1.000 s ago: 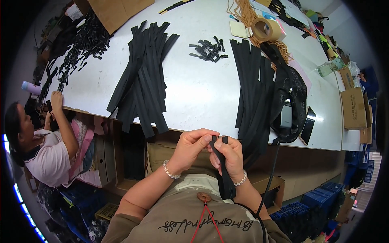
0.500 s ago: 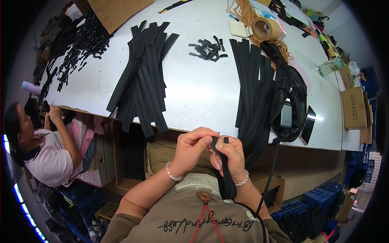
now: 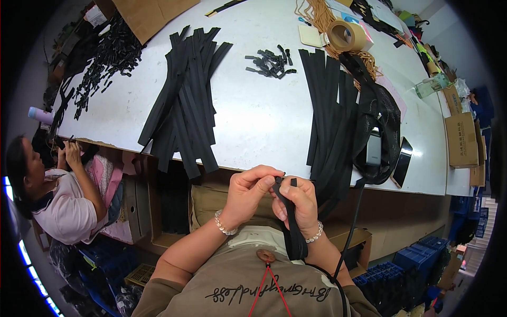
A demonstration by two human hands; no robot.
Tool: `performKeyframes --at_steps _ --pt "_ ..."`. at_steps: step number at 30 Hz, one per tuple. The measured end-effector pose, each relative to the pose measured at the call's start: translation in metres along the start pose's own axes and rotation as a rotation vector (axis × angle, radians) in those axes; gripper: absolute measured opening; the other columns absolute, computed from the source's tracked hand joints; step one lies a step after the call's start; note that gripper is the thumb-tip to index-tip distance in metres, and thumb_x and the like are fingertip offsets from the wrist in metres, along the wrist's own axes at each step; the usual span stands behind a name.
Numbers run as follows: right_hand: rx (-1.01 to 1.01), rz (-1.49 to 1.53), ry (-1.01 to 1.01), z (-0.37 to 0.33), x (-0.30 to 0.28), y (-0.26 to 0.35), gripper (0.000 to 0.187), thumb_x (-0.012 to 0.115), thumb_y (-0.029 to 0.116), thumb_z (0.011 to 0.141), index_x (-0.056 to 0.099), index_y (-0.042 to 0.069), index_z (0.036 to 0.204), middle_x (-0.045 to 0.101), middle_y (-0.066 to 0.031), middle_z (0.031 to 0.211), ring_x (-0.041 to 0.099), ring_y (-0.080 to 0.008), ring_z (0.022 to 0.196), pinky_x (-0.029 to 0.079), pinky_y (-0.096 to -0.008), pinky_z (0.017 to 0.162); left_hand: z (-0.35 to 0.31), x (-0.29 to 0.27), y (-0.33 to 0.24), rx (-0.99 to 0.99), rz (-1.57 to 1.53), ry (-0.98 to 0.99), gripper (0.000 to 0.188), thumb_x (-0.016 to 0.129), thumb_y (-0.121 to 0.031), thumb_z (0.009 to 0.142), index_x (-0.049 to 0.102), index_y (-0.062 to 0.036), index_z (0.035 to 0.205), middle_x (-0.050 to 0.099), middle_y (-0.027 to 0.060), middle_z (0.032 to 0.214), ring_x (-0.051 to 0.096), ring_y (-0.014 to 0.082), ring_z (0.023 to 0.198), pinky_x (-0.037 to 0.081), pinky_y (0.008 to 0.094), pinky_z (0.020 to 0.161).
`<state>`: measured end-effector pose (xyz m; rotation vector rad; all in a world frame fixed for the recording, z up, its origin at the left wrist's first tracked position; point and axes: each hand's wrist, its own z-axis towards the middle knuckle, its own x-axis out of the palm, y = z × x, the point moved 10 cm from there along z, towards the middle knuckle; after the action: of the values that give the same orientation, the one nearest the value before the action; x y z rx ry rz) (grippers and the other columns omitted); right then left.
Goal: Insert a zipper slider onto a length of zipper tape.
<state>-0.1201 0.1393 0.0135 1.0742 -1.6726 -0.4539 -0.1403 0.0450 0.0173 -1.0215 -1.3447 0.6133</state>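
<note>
In front of my chest my right hand [image 3: 299, 201] is closed around a long black zipper strip [image 3: 296, 232], whose tail hangs down over my shirt. Its upper end sticks out between thumb and fingers. My left hand [image 3: 253, 190] pinches at that end with thumb and forefinger, where a small black piece shows at the fingertips, too small to make out fully. Beyond my hands, on the white table, lie a left pile of black zipper strips [image 3: 193, 105], a right pile of strips [image 3: 325, 116], and between them a small heap of black zipper pulls [image 3: 271, 62].
A black mesh bag [image 3: 388, 111] with a grey device lies right of the strips, beside a phone [image 3: 402, 161]. Behind stand a tape roll [image 3: 342, 36] and tan cords [image 3: 317, 13]. More black pulls [image 3: 113, 53] spread far left. A co-worker [image 3: 68, 185] sits at left.
My hands stay almost in place, with a slight shift of the fingers at the zipper's upper end. The co-worker's hands have moved a little.
</note>
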Motion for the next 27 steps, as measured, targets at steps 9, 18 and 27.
performKeyframes --at_steps 9,18,27 --pt "-0.027 -0.020 -0.002 0.000 0.000 0.001 0.022 0.052 0.011 0.084 0.050 -0.001 0.065 0.055 -0.0120 0.066 0.043 -0.0109 0.037 0.036 -0.0229 0.034 0.002 0.001 0.000 0.045 0.025 0.037 0.015 0.056 -0.006 0.091 0.066 0.0013 0.100 0.064 0.0047 0.089 0.057 0.0086 0.073 0.049 0.0220 0.066" --pt "-0.035 0.022 0.027 -0.002 0.003 -0.001 0.018 0.053 0.010 0.085 0.053 0.002 0.069 0.054 -0.0056 0.057 0.049 -0.0101 0.041 0.037 -0.0218 0.038 0.001 0.003 -0.009 0.068 0.096 0.073 0.015 0.055 -0.004 0.091 0.065 0.0018 0.100 0.064 0.0057 0.093 0.059 0.0102 0.078 0.051 0.0234 0.068" --pt "0.031 0.004 0.037 -0.002 0.006 0.002 0.023 0.052 0.012 0.084 0.050 -0.002 0.065 0.050 -0.0093 0.056 0.042 -0.0111 0.035 0.036 -0.0231 0.034 0.003 0.002 -0.009 -0.030 0.092 0.100 0.013 0.057 -0.003 0.089 0.066 0.0024 0.095 0.064 0.0080 0.093 0.059 0.0122 0.083 0.048 0.0249 0.074"
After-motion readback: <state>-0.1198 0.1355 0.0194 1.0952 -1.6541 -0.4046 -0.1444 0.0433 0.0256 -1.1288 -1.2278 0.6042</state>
